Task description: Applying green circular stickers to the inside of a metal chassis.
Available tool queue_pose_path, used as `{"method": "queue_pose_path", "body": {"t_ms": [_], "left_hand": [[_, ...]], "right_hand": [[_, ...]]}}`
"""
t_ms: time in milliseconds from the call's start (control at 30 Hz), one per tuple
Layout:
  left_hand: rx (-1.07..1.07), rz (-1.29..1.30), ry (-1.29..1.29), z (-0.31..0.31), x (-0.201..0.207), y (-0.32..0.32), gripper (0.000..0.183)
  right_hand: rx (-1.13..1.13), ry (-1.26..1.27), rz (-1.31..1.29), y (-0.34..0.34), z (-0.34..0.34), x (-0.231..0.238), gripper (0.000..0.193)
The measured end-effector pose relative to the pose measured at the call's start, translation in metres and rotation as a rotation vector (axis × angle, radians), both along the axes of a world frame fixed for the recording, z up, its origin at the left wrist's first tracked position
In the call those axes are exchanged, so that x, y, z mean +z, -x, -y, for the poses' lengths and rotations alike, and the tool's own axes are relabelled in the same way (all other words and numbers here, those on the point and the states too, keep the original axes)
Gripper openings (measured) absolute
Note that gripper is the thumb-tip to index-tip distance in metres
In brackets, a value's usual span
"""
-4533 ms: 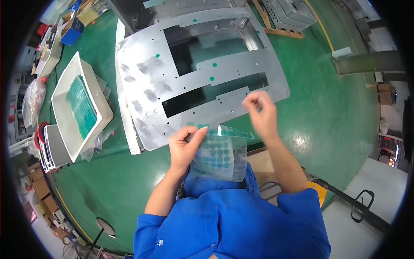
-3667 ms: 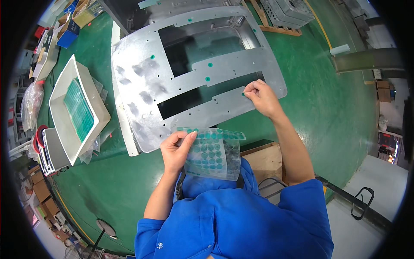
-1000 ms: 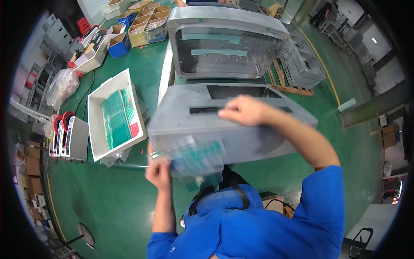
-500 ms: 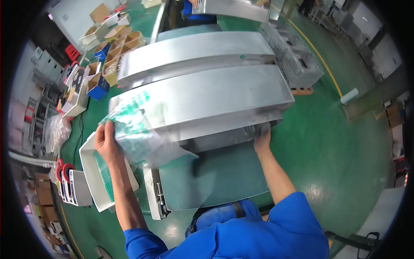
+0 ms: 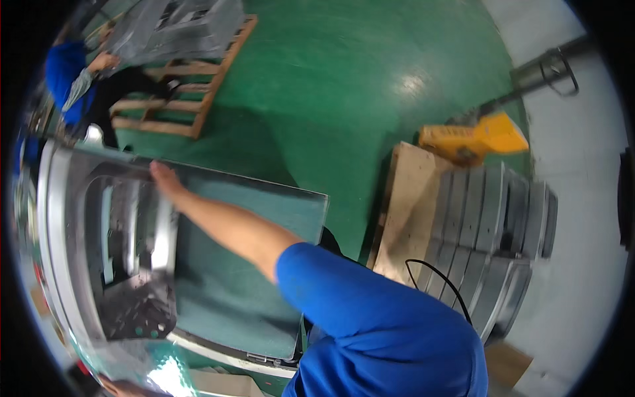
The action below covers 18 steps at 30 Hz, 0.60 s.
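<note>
A silver sheet-metal housing [image 5: 165, 245] with a curved outer face and a hollow inside lies on the dark green belt surface [image 5: 238, 264] at left. At its far end my right hand [image 5: 167, 178] touches the edge, fingers close together and partly blurred, seemingly gripping the rim. Low at the left, my left hand [image 5: 119, 387] is cut by the lower edge of the view. It holds a clear plastic bag [image 5: 155, 364], shiny and tinted green, which lies against the housing's near end. Most of the left fingers are hidden.
A co-worker in blue [image 5: 66, 73] handles a plastic-wrapped metal part [image 5: 178, 33] by a wooden pallet [image 5: 198, 109]. To my right, stacked metal housings [image 5: 476, 218] stand on a wooden board [image 5: 410, 205], near a yellow pallet jack [image 5: 476, 139] and a pale wall.
The view has swung far to the right, bringing the pallet jack and stacked housings into sight. My right hand stays at the housing's end; my left hand still has the plastic bag.
</note>
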<state>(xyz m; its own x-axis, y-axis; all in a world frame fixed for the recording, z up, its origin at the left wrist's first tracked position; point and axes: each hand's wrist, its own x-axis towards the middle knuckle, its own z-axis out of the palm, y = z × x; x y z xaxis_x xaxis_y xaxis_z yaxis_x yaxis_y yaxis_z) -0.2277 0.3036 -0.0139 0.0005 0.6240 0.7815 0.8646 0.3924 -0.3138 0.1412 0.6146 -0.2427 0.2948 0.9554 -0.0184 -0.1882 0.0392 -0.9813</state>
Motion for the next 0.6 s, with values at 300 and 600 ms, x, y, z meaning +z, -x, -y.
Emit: {"method": "queue_pose_path", "body": {"t_ms": [300,600], "left_hand": [[-0.047,-0.016,0.091,-0.057,-0.025,-0.098,0.028],[-0.03,-0.126,0.179,-0.069,-0.04,-0.186,0.03]], "right_hand": [[-0.462,0.058,0.559,-0.359,0.351,-0.039,0.037],[-0.811,1.818,0.716,-0.697,0.908,0.041,0.096]]}}
